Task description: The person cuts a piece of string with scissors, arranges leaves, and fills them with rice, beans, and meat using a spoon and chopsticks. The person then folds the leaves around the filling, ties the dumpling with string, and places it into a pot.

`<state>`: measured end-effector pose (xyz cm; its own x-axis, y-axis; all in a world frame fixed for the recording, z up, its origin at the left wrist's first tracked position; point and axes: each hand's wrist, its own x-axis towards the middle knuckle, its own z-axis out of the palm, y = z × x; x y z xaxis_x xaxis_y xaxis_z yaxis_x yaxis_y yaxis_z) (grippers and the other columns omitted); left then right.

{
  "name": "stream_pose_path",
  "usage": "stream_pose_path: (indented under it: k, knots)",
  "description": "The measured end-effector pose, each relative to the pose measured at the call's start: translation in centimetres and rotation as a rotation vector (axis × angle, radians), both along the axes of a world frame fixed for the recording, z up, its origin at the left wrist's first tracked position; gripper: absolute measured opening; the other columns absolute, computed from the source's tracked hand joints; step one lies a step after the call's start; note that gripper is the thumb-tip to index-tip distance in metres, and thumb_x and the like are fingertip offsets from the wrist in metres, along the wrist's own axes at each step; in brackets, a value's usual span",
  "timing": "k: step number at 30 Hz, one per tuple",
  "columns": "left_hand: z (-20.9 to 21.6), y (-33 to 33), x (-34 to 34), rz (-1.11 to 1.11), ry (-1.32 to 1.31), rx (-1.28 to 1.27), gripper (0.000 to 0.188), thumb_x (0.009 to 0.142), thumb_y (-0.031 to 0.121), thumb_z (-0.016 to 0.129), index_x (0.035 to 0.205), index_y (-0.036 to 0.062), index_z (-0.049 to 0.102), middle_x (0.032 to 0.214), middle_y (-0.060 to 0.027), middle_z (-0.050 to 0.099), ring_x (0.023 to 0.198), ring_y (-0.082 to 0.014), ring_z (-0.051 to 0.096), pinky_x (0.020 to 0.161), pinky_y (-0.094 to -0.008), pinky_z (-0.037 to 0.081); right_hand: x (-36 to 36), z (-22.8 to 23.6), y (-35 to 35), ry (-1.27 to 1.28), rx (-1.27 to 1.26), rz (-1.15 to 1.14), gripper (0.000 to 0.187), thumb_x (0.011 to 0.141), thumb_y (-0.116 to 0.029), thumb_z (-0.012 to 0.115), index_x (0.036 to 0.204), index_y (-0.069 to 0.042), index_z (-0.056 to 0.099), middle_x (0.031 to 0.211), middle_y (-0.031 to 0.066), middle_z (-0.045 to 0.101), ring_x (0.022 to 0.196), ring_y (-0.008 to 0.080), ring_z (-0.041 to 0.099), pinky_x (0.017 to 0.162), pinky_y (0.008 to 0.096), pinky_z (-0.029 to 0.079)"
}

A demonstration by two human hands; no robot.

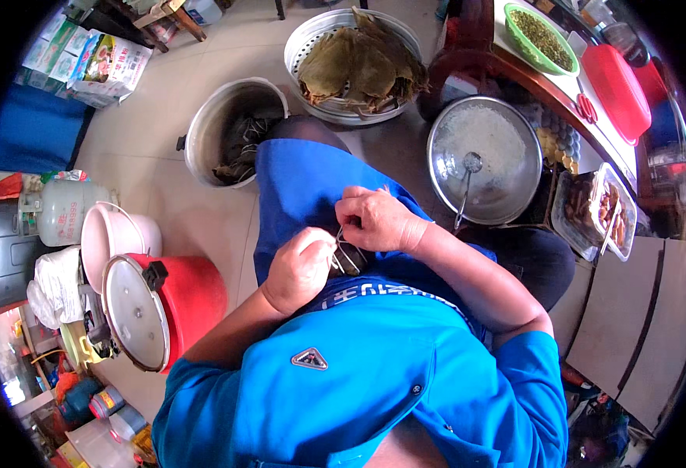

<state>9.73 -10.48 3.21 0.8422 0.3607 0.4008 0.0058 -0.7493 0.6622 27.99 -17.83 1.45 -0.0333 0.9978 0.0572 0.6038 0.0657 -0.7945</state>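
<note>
Low over my lap, my left hand [302, 269] is closed, pinching a thin white string [348, 251]. My right hand [378, 221], also closed with its fingers curled, grips the string just above and to the right. The string loops around a dark leaf-wrapped dumpling [349, 265], which lies against my blue apron [304, 179] and is partly hidden by both hands. Several dark bundles tied with white string [243, 152] sit inside a deep metal pot [196, 148] ahead to the left.
Soaked leaves [350, 62] fill a perforated metal basin [294, 47] ahead. A steel bowl [506, 207] to the right holds white grain and a ladle [467, 179]; beyond it are a meat container [626, 214] and a green basket [514, 47]. Leftward stand a red pot [198, 300] and pink bucket [105, 242].
</note>
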Motion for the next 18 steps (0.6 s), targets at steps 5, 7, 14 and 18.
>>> stream_pose_path:
  k: [5,7,14,18]
  knots:
    - [1.3,1.0,0.0,-0.188,0.126,-0.069,0.012,0.068,-0.001,0.062,0.071,0.0031,0.052,0.071,-0.0126,0.054,0.067,-0.0307,0.055,0.062,-0.0385,0.046,0.3,-1.9,0.4,-0.007,-0.061,-0.002,0.01,0.068,-0.016,0.057,0.067,-0.007,0.055,0.083,0.0107,0.056,0.078,0.0321,0.058,0.066,0.0418,0.046]
    - [1.0,1.9,-0.1,-0.275,0.149,-0.075,0.012,0.068,-0.001,0.062,0.07,0.0032,0.051,0.07,-0.0129,0.053,0.067,-0.0314,0.054,0.061,-0.0385,0.046,0.0,-2.0,0.3,0.013,-0.082,-0.011,0.011,0.068,-0.016,0.057,0.066,-0.006,0.055,0.082,0.0117,0.056,0.077,0.0326,0.057,0.067,0.0417,0.046]
    - [0.8,2.7,0.7,-0.172,0.555,-0.618,0.026,0.073,0.013,0.07,0.088,0.0015,0.052,0.077,-0.0098,0.058,0.073,-0.0182,0.059,0.069,-0.0315,0.049,-0.2,1.6,-1.9,-0.009,-0.052,0.009,0.01,0.067,-0.016,0.059,0.07,-0.006,0.057,0.079,0.0128,0.055,0.078,0.0326,0.057,0.069,0.0417,0.046]
    - [1.0,2.9,3.5,-0.403,0.777,-0.584,0.042,0.069,0.029,0.072,0.098,0.0005,0.06,0.093,-0.0151,0.064,0.081,-0.0263,0.061,0.076,-0.0353,0.049,-1.0,2.6,-3.8,-0.154,0.119,-0.003,0.011,0.065,-0.015,0.06,0.071,-0.006,0.056,0.077,0.0113,0.054,0.076,0.0312,0.055,0.069,0.0412,0.045]
